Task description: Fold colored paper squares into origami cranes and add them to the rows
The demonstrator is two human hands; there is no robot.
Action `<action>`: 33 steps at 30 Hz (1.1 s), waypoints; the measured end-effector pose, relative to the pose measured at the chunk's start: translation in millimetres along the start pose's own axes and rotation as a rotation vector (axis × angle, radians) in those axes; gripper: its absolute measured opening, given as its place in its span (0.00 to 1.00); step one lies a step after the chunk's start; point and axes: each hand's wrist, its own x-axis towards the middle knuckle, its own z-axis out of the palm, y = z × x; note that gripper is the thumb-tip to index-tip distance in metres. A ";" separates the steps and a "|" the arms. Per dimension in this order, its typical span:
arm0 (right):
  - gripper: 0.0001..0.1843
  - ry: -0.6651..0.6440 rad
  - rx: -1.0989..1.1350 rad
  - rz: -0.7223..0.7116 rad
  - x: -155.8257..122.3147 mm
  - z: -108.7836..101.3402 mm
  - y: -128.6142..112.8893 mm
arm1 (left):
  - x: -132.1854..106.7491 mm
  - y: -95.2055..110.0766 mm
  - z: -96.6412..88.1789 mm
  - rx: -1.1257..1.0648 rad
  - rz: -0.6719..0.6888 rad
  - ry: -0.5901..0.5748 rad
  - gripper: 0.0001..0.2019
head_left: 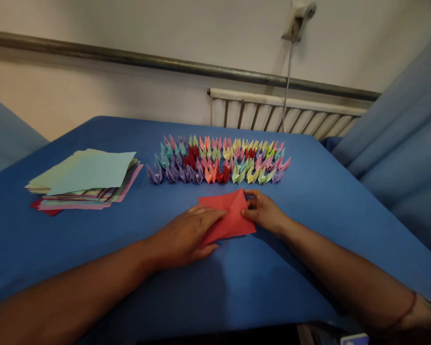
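A red sheet of origami paper [233, 218], partly folded with a raised flap, is in front of me just above the blue tabletop. My left hand [187, 235] covers its left part, fingers across the top and the thumb at the near edge. At the right side, my right hand [264, 209] pinches the paper between thumb and fingers near the flap. The left fingertips are partly hidden. Beyond the paper stand rows of small folded paper cranes [222, 173] in purple, red, green, yellow and pink.
A stack of coloured paper sheets [93, 175] lies at the left, pale blue on top. The blue-covered table [294, 297] reaches back toward a wall with a metal rail [158, 61] and a radiator [251, 98]. Blue curtains [398, 124] hang at the right.
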 end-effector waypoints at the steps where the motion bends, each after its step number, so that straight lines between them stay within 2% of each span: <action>1: 0.31 0.087 -0.107 -0.070 -0.4 -2.2 -0.8 | 0.4 -0.2 -0.6 0.005 -0.037 0.006 0.30; 3: 0.29 0.233 -0.275 -0.300 -4.2 -7.5 -6.1 | 0.7 0.1 -3.2 -0.003 -0.107 0.020 0.27; 4: 0.26 0.257 -0.312 -0.438 -7.5 -10.2 -10.4 | 0.6 0.5 -4.7 -0.013 -0.137 0.026 0.27; 5: 0.25 0.198 -0.295 -0.559 -11.4 -12.7 -15.2 | 0.5 1.0 -5.9 -0.025 -0.162 0.036 0.27; 7: 0.31 -0.118 -0.273 -0.691 -19.2 -16.0 -23.8 | 0.4 1.3 -7.0 -0.057 -0.193 0.049 0.26; 8: 0.38 -0.235 -0.314 -0.704 -22.0 -16.6 -26.4 | 0.6 0.9 -6.9 -0.085 -0.203 0.059 0.26; 10: 0.44 -0.312 -0.443 -0.680 -23.7 -15.5 -26.2 | 1.9 -1.3 -5.6 -0.166 -0.226 0.093 0.25; 12: 0.39 -0.237 -0.546 -0.607 -19.6 -12.5 -19.6 | 4.0 -5.0 -4.1 -0.256 -0.266 0.145 0.25; 14: 0.28 -0.116 -0.529 -0.530 -12.0 -9.6 -9.8 | 6.4 -9.6 -3.3 -0.283 -0.336 0.206 0.25; 15: 0.27 -0.048 -0.550 -0.476 -7.9 -8.6 -5.1 | 7.4 -12.0 -3.2 -0.267 -0.377 0.225 0.25; 19: 0.34 0.071 -0.683 -0.311 2.5 -8.0 5.4 | 10.1 -20.5 -1.9 -0.156 -0.499 0.254 0.30; 21: 0.39 0.126 -0.731 -0.341 2.7 -8.0 4.7 | 10.3 -23.4 0.5 -0.096 -0.463 0.295 0.32; 24: 0.41 0.213 -0.860 -0.482 -2.9 -4.3 -2.5 | 9.8 -23.4 5.6 0.080 -0.312 0.344 0.31; 26: 0.37 0.167 -0.958 -0.561 -10.4 2.3 -8.7 | 9.3 -19.2 9.5 0.182 -0.208 0.304 0.28; 28: 0.32 0.033 -1.024 -0.609 -19.1 11.4 -13.0 | 8.8 -12.2 14.0 0.210 -0.117 0.214 0.28; 30: 0.34 -0.099 -1.056 -0.598 -26.6 20.6 -13.1 | 8.2 -4.6 19.1 0.171 -0.057 0.106 0.33; 33: 0.44 -0.184 -1.062 -0.562 -31.8 29.4 -7.1 | 7.5 2.5 26.3 0.102 0.002 -0.020 0.45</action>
